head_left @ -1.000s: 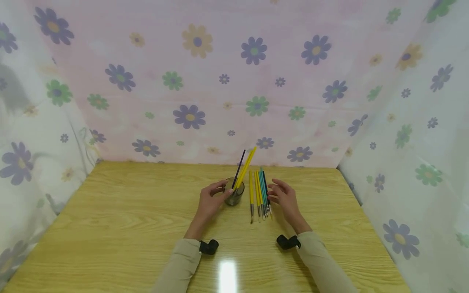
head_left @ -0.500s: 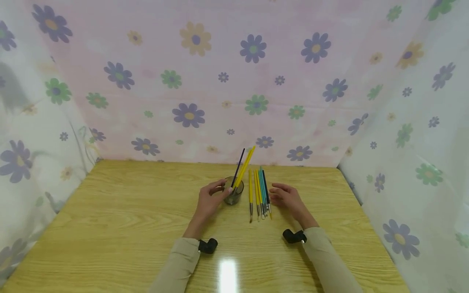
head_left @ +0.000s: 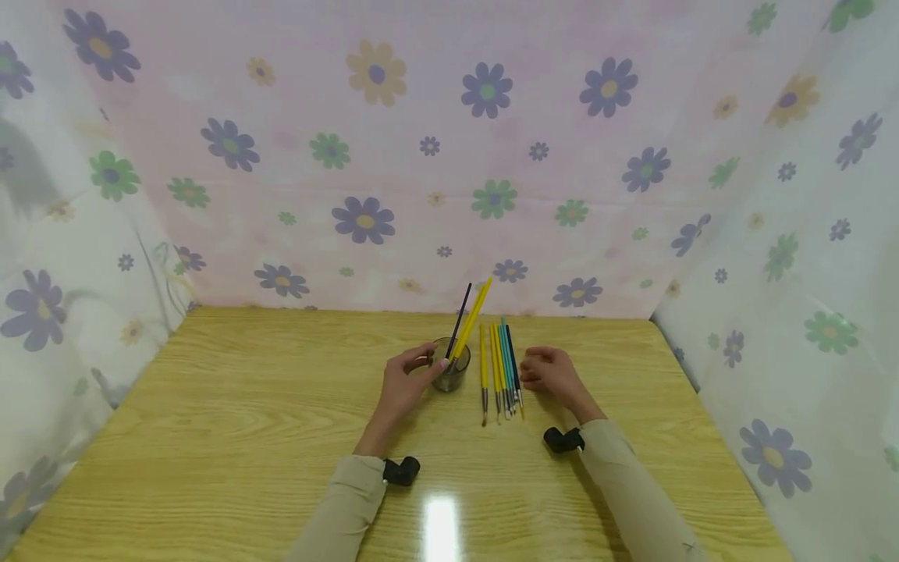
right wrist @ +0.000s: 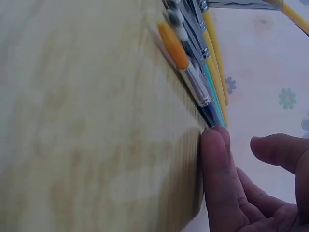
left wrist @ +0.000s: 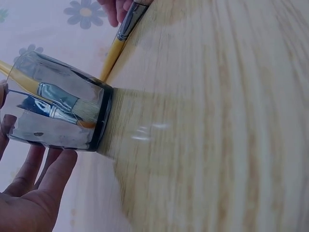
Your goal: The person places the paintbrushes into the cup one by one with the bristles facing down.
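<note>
My left hand holds a clear glass upright on the table, thumb near its rim and fingers around its far side. Two slim handles, a yellow paintbrush and a dark paintbrush, lean out of the glass; their bristles point down inside. Right of the glass lie several paintbrushes in a row: yellow ones, teal ones and a dark blue paintbrush on the right end. Beside that end, my right hand has its fingertips right at the dark blue handle, thumb apart.
The wood-grain table reaches back to a flower-printed cloth, and similar cloth hangs at both sides. A black wrist camera sits on the left sleeve, and another black wrist camera on the right one.
My right hand has moved slightly right, away from over the dark blue paintbrush, and its fingers have drawn closer together. The left hand and the glass have kept their place.
</note>
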A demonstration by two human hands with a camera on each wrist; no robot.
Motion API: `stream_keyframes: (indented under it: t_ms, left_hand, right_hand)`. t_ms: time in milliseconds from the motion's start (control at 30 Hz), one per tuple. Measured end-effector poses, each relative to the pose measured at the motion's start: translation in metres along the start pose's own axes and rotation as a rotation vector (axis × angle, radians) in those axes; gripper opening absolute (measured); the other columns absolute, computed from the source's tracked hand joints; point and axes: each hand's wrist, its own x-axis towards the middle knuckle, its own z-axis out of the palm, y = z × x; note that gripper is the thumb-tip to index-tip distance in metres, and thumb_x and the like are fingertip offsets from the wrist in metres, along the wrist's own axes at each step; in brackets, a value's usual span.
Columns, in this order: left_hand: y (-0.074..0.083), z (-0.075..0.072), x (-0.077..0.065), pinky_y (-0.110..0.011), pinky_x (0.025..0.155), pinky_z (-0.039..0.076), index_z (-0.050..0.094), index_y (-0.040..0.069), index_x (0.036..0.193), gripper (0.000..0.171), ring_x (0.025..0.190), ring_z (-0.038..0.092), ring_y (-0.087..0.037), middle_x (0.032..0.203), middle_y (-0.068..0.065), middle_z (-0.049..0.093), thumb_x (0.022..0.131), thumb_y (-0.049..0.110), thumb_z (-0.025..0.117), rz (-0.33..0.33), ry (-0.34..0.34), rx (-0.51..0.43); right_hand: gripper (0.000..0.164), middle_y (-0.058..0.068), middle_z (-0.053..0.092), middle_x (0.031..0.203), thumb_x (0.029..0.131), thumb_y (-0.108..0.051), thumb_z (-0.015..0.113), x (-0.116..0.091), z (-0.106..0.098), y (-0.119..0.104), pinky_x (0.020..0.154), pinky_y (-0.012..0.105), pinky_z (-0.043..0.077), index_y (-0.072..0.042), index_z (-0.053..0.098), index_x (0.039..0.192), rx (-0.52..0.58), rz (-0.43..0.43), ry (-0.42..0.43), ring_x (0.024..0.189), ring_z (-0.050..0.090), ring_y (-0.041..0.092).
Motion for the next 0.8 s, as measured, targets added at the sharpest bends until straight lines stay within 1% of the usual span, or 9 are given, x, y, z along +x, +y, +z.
stream_keyframes:
  t_ms: [67, 167, 267, 433, 567, 800]
  left_hand:
    - [0.000, 0.000, 0.000, -0.043, 0.094, 0.058, 0.067, 0.002, 0.133, 0.042, 0.122, 0.062, -0.037, 0.138, -0.017, 0.063, 0.094, 0.015, 0.076, 0.001, -0.001, 0.000]
    - [0.000, 0.000, 0.000, -0.043, 0.094, 0.058, 0.067, 0.002, 0.133, 0.042, 0.122, 0.062, -0.038, 0.139, -0.018, 0.062, 0.094, 0.014, 0.075, 0.006, -0.002, -0.001]
    - [0.000, 0.001, -0.001, -0.043, 0.094, 0.058, 0.067, 0.001, 0.133, 0.042, 0.122, 0.062, -0.039, 0.138, -0.019, 0.062, 0.094, 0.014, 0.075, 0.010, -0.006, -0.004]
    - [0.000, 0.000, -0.001, -0.044, 0.095, 0.057, 0.067, 0.000, 0.133, 0.042, 0.122, 0.061, -0.039, 0.138, -0.019, 0.062, 0.094, 0.013, 0.075, 0.012, -0.011, -0.017]
    - [0.000, 0.000, -0.001, -0.043, 0.095, 0.057, 0.066, 0.000, 0.133, 0.043, 0.122, 0.061, -0.038, 0.139, -0.019, 0.062, 0.094, 0.013, 0.076, 0.004, -0.017, -0.032]
    - [0.000, 0.000, -0.001, -0.044, 0.095, 0.057, 0.066, -0.001, 0.133, 0.043, 0.122, 0.061, -0.038, 0.139, -0.020, 0.061, 0.094, 0.012, 0.075, 0.013, -0.014, -0.028]
  right_hand:
    - [0.048, 0.029, 0.064, 0.126, 0.106, -0.013, 0.054, 0.004, 0.001, -0.002, 0.076, 0.031, 0.063, 0.008, 0.044, 0.148, -0.054, 0.012, 0.011, 0.081, 0.071, 0.014]
    - [0.046, 0.027, 0.064, 0.123, 0.104, -0.013, 0.056, 0.010, 0.004, -0.005, 0.075, 0.032, 0.063, 0.007, 0.049, 0.145, -0.099, 0.032, 0.038, 0.081, 0.071, 0.016]
    - [0.045, 0.029, 0.065, 0.121, 0.101, -0.008, 0.059, 0.015, 0.006, -0.008, 0.076, 0.035, 0.063, 0.010, 0.051, 0.141, -0.144, 0.013, 0.050, 0.083, 0.073, 0.020]
    - [0.042, 0.030, 0.067, 0.114, 0.094, 0.000, 0.064, 0.021, 0.012, -0.012, 0.074, 0.038, 0.064, 0.013, 0.056, 0.134, -0.226, -0.024, 0.075, 0.084, 0.072, 0.026]
    - [0.040, 0.025, 0.068, 0.108, 0.092, 0.001, 0.067, 0.022, 0.016, -0.013, 0.069, 0.037, 0.063, 0.012, 0.060, 0.130, -0.303, -0.037, 0.108, 0.080, 0.071, 0.024]
    - [0.041, 0.022, 0.066, 0.103, 0.090, 0.003, 0.066, 0.019, 0.018, -0.017, 0.065, 0.034, 0.062, 0.013, 0.059, 0.129, -0.376, -0.050, 0.144, 0.082, 0.069, 0.027]
